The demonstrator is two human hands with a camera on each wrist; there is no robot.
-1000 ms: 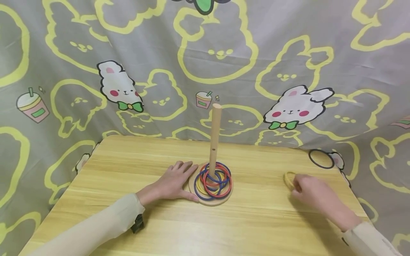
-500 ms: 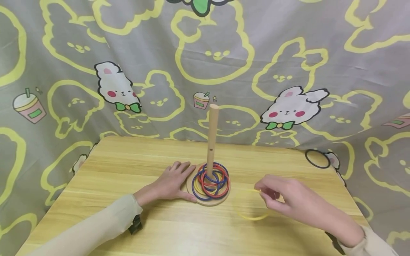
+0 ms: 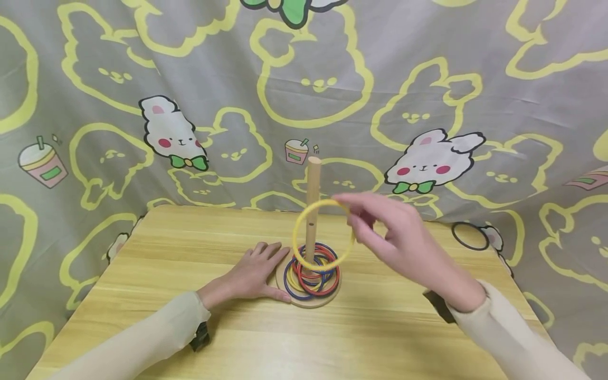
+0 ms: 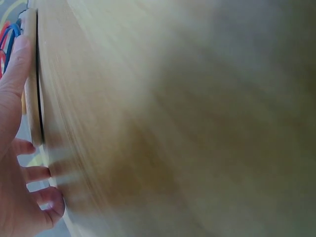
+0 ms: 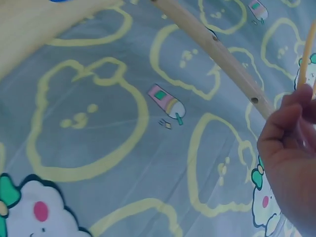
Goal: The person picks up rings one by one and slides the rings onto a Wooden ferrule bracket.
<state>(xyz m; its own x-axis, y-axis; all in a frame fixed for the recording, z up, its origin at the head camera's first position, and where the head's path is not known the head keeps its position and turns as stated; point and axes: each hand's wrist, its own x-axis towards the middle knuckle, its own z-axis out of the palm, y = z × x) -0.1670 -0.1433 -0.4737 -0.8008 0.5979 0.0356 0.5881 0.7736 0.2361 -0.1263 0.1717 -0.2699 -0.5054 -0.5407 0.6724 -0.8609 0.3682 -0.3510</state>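
Observation:
A wooden peg (image 3: 313, 182) stands upright on a round wooden base (image 3: 309, 303). Several red, blue and yellow rings (image 3: 285, 279) lie loosely stacked around its foot. My left hand (image 3: 250, 272) rests at the base's left side with fingers spread; in the left wrist view its thumb (image 4: 17, 61) lies along the base's edge. Thumb and fingertips of my right hand (image 3: 404, 232) pinch a yellow ring (image 3: 295, 237) by its right side. Raised and tilted nearly upright, that ring overlaps the peg's lower half in the head view. The right wrist view catches only part of it (image 5: 307, 57).
A dark ring (image 3: 453, 236) lies at the table's back right corner. Behind the wooden table (image 3: 199, 232) hangs a grey curtain (image 3: 228, 79) with yellow outlines and white rabbits, close along the back edge and both sides.
My right hand has carried the yellow ring from the table's right side leftward and up, to the peg. The left hand stays at the base.

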